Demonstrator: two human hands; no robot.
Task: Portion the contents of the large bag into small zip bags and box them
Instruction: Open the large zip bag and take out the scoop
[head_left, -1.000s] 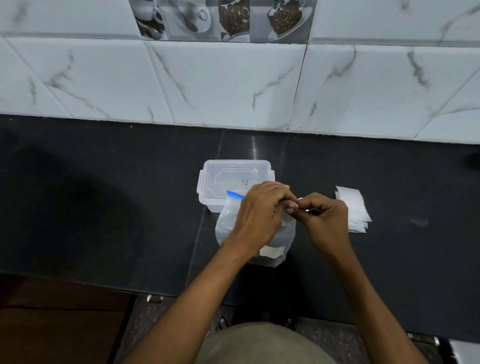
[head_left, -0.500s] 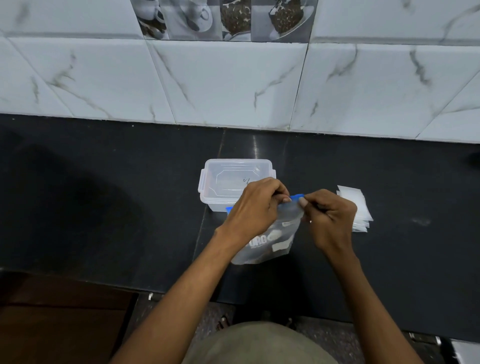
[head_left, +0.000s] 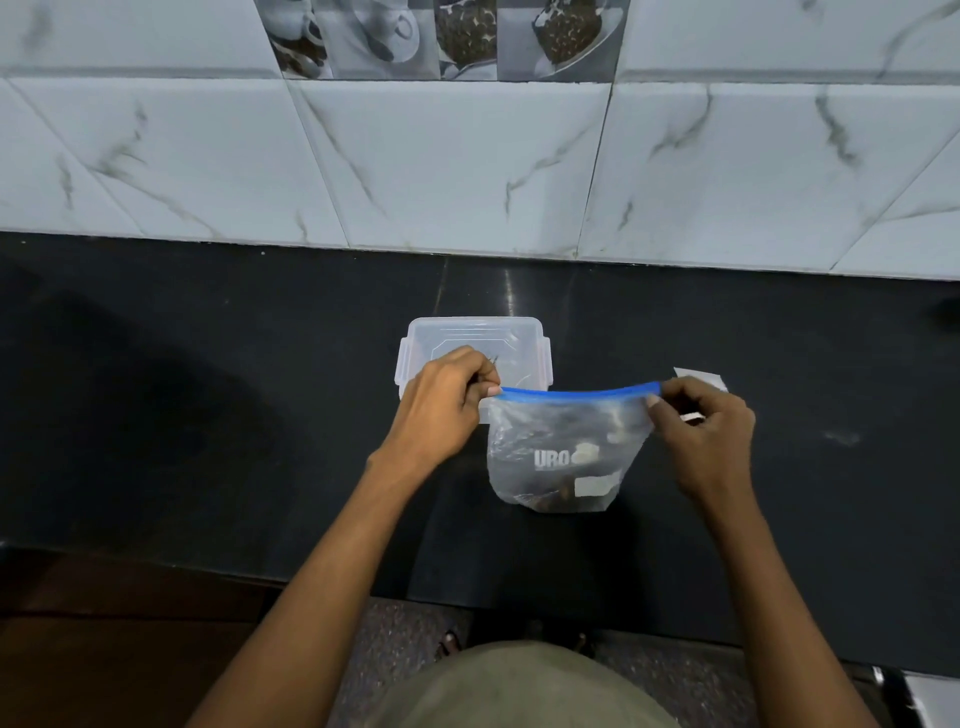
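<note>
A large clear zip bag (head_left: 563, 457) with a blue zip strip and white lettering hangs upright above the black counter, dark contents in its bottom. My left hand (head_left: 441, 410) pinches the strip's left end and my right hand (head_left: 701, 436) pinches its right end, so the strip is stretched wide between them. Behind the bag stands a clear plastic box (head_left: 475, 340) with its lid on and side clips. A stack of small white zip bags (head_left: 701, 376) lies on the counter, mostly hidden behind my right hand.
The black stone counter (head_left: 208, 415) runs left and right, with a white marble-tiled wall (head_left: 467, 166) at its back. Its front edge lies just below the bag. Below the counter I see floor and my own clothing.
My hands were close together at the bag's top; they have moved apart, drawing the blue strip out to its full width. The bag now faces me flat.
</note>
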